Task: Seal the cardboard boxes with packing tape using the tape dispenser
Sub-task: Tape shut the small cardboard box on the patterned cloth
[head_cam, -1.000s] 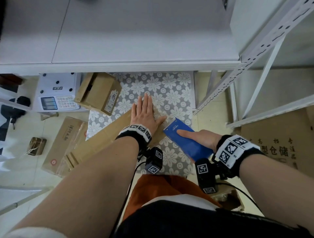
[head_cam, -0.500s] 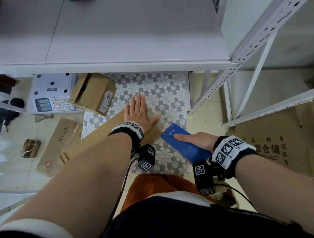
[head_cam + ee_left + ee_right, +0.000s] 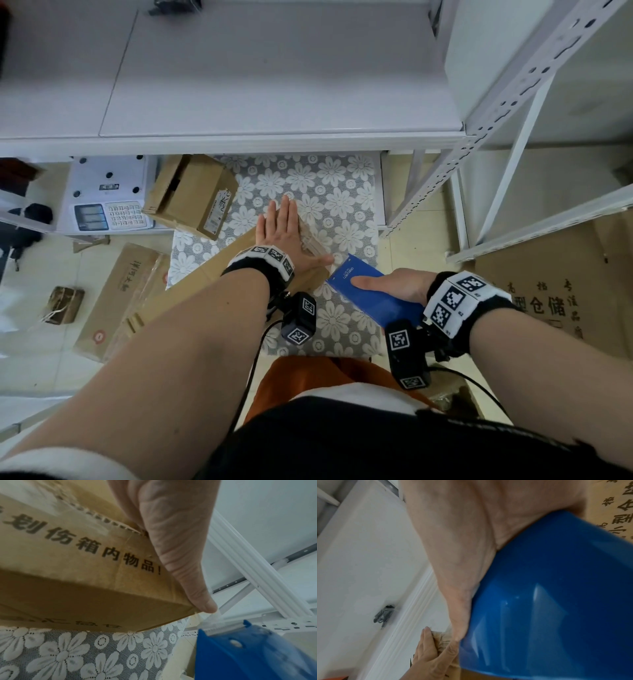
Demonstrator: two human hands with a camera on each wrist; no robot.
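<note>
A long cardboard box (image 3: 219, 267) lies slantwise on the flowered mat (image 3: 325, 192). My left hand (image 3: 281, 233) presses flat on its far end, fingers straight, thumb spread toward the box corner (image 3: 180, 605). My right hand (image 3: 394, 284) grips the blue tape dispenser (image 3: 376, 305) just right of that end. In the left wrist view a strand of clear tape (image 3: 214, 620) runs from the dispenser's toothed edge (image 3: 223, 628) up to the box corner by my thumb (image 3: 197, 588). The right wrist view shows mostly the blue dispenser shell (image 3: 547, 601) under my palm.
An open cardboard box (image 3: 191, 195) and a white scale with a keypad (image 3: 106, 195) sit beyond the mat's left side. A flat carton (image 3: 120, 294) lies on the floor at left. A white shelf board (image 3: 239, 85) overhangs ahead, and a metal rack post (image 3: 479, 137) stands at right.
The view has drifted slightly. Both hands keep their places: the left stays flat on the box and the right stays on the dispenser at the box end.
</note>
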